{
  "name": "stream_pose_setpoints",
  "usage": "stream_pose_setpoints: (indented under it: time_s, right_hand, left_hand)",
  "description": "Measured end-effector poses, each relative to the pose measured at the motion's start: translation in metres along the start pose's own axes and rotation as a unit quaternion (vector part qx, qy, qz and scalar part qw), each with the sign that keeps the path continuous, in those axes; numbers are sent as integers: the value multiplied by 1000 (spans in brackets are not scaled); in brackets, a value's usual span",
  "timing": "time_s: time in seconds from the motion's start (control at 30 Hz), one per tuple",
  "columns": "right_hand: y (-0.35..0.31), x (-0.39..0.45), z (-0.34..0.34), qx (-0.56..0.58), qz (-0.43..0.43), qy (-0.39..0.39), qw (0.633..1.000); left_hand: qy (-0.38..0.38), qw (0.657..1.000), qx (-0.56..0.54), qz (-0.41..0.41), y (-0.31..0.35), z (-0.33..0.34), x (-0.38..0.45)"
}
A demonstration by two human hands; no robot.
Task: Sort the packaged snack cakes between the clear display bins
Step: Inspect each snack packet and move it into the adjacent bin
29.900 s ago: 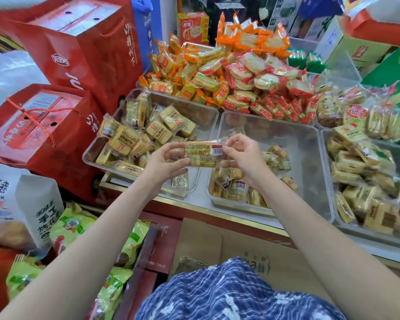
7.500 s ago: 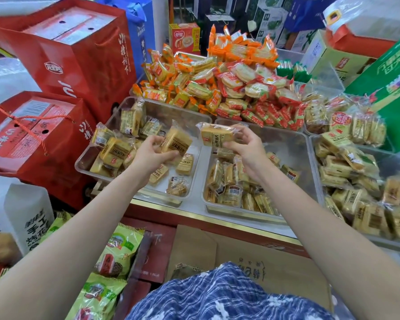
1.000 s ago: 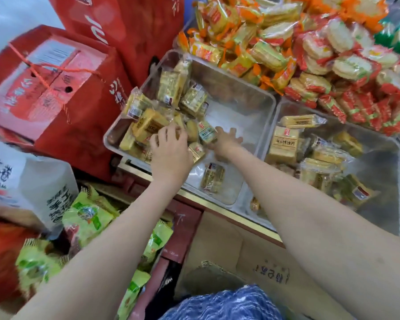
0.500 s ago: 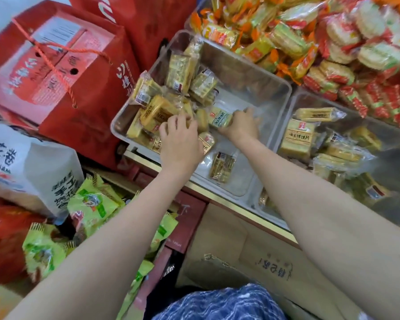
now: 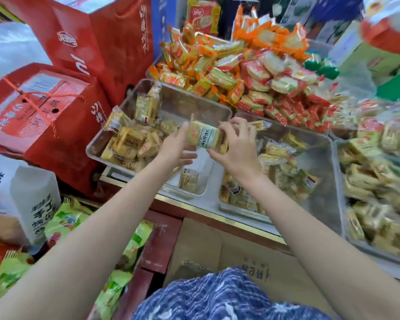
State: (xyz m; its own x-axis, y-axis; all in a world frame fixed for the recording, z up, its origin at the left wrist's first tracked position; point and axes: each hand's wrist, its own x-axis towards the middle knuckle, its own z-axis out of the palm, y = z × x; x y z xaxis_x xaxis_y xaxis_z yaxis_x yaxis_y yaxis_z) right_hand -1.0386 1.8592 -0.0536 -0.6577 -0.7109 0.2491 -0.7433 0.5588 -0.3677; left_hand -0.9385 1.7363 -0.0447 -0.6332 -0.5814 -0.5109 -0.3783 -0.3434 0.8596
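Right hand [image 5: 237, 146] pinches snack cake [image 5: 203, 136]; left hand [image 5: 176, 146] props it, fingers loose. Light, squashy, slick film: hold by edges.

A small snack shop. Clear display bins [image 5: 226, 112] hold wrapped cakes, with red gift cartons [image 5: 44, 116] and heaped biscuit packets [image 5: 252, 72] crowding round.

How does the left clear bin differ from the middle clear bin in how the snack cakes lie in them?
In the left bin the cakes pile toward its far-left part, leaving bare floor and one lone cake near the front. In the middle bin they crowd its left side, leaving the right bare. Both are clear, shallow trays.
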Motion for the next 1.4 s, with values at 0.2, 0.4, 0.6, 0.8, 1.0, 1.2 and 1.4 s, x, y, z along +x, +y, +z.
stream_pose_setpoints:
  time_s: [0.2, 0.4, 0.6, 0.8, 1.0, 1.2, 1.4]
  right_hand:
    - [1, -33, -10, 34, -99, 29, 994]
    - [4, -46, -46, 400, 112, -66, 907]
    - [12, -38, -56, 723, 221, -90, 648]
    - [13, -42, -53, 636, 220, -91, 734]
    - [21, -42, -50, 604, 189, -122, 765]
    - [29, -41, -57, 508, 131, -175, 833]
    - [34, -35, -54, 276, 3, -36, 960]
  left_hand:
    - [-43, 992, -110, -49, 4, 16, -16]
    - [-89, 983, -158, 11, 3, -2, -31]
    - [-224, 945, -236, -5, -6, -4, -40]
    - [-194, 970, -140, 32, 3, 1, -47]
    - [-120, 967, 104, 199, 7, 8, -46]
    - [-70, 907, 270, 317, 10, 5, -35]
    - [-33, 882, 310, 353, 5, 4, -30]
